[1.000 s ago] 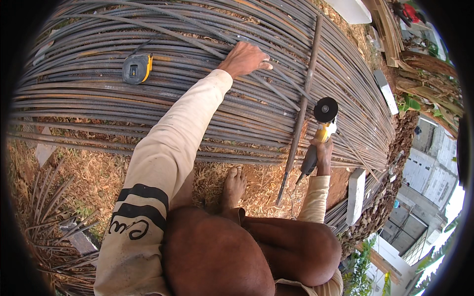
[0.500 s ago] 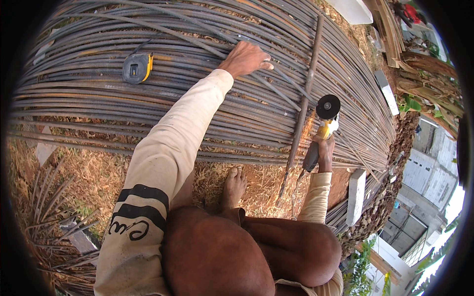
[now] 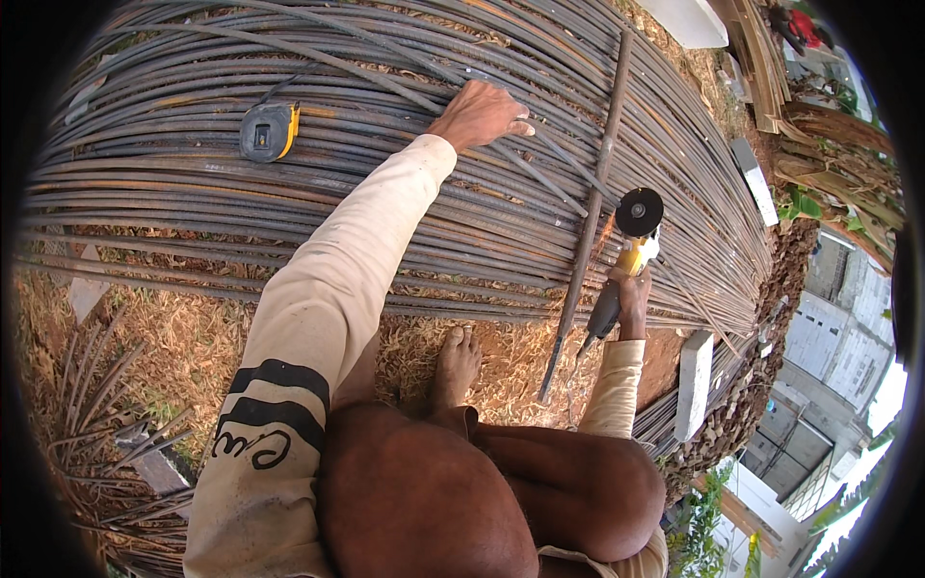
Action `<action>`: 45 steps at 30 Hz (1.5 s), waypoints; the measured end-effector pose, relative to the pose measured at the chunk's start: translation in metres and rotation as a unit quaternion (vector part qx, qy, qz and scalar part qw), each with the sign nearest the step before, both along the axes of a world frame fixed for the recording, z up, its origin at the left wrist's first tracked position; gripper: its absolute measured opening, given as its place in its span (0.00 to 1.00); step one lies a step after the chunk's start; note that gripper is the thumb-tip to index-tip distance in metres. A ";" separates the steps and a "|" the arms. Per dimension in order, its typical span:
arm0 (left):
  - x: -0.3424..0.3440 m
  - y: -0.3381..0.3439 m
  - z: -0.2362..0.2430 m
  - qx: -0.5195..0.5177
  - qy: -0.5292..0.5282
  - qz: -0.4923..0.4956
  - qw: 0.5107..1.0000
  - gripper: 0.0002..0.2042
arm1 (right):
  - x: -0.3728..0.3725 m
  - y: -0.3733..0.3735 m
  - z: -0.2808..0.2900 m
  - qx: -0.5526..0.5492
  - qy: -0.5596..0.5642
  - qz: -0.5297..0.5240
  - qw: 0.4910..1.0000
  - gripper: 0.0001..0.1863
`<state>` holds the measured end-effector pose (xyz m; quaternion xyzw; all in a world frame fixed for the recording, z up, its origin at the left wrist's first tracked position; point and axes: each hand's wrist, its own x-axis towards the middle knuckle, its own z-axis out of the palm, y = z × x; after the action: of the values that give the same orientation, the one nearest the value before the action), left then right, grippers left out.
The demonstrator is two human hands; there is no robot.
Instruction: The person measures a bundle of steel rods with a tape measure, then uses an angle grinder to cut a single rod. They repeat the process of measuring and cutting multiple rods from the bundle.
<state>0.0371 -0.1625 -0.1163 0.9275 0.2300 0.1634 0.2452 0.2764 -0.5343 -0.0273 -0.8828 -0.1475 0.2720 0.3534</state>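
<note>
Head view. Grinder (image 3: 631, 258): one, yellow and dark grey, beside the pole; right hand (image 3: 633, 289) wrapped firmly round its body. Likely weighty, rigid; best held by the body, clear of the disc. Disc (image 3: 639, 212): black, flat, round, thin, probably brittle; faint orange sparks alongside. Rod (image 3: 568, 169): ribbed steel, slender, under the left hand (image 3: 482, 111), which is curled closed around it, fingertips hidden; likely springy over its length, rough to grip. Stacked rods (image 3: 173, 193): grey, rust-streaked. Pole (image 3: 597, 159): brown, straight, laid crosswise. Tape measure (image 3: 268, 133): black-and-yellow, boxy.
</note>
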 end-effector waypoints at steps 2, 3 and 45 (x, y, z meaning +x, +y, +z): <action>-0.001 0.000 0.000 0.008 -0.004 0.002 1.000 0.27 | 0.000 0.005 0.002 -0.001 -0.010 0.003 1.000 0.21; -0.002 0.000 0.000 0.011 -0.006 0.004 1.000 0.27 | -0.001 0.007 0.002 -0.002 -0.016 0.003 1.000 0.22; 0.000 0.002 0.001 -0.014 0.004 -0.008 1.000 0.29 | 0.012 -0.014 -0.013 0.022 -0.010 0.005 1.000 0.24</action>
<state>0.0375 -0.1605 -0.1153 0.9264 0.2258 0.1550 0.2585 0.2882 -0.5487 -0.0404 -0.8768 -0.1616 0.2617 0.3696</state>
